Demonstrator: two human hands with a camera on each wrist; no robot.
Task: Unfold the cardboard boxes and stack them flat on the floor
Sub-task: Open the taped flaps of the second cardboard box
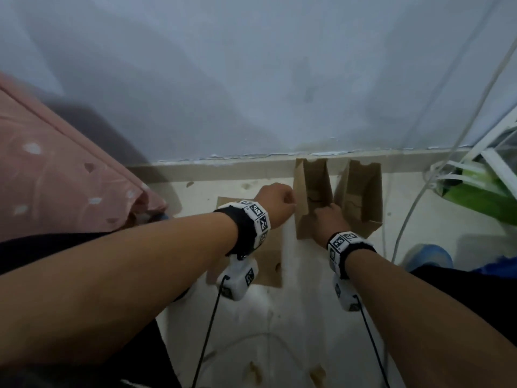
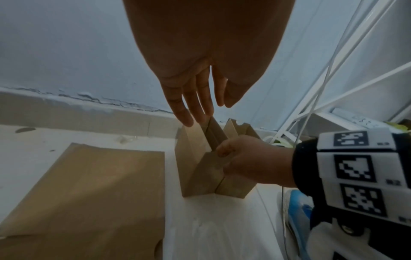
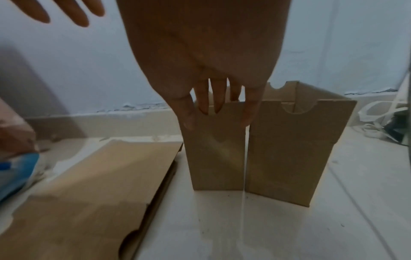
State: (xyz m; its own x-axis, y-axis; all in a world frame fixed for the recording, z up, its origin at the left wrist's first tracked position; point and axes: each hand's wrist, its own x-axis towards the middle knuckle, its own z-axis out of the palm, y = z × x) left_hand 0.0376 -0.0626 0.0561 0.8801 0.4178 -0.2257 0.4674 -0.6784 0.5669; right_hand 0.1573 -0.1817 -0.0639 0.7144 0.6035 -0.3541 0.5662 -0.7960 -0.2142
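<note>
Two brown cardboard boxes stand upright by the wall. My right hand (image 1: 326, 217) grips the near wall of the left upright box (image 1: 316, 180), fingers hooked over its top edge (image 3: 213, 105). On that box's (image 2: 191, 158) top left side, the straight fingers of my left hand (image 2: 195, 114) touch the cardboard. The second upright box (image 3: 293, 149) stands just right of it, untouched. To the left, a flattened box (image 2: 89, 193) lies on the floor, partly under my left wrist (image 1: 268, 259).
A pink patterned cloth (image 1: 56, 169) hangs at the left. White cables (image 1: 414, 191) run down at the right, beside a white rack with a green bag (image 1: 481, 191). A blue object (image 1: 428, 256) lies near my right arm. The floor is pale tile.
</note>
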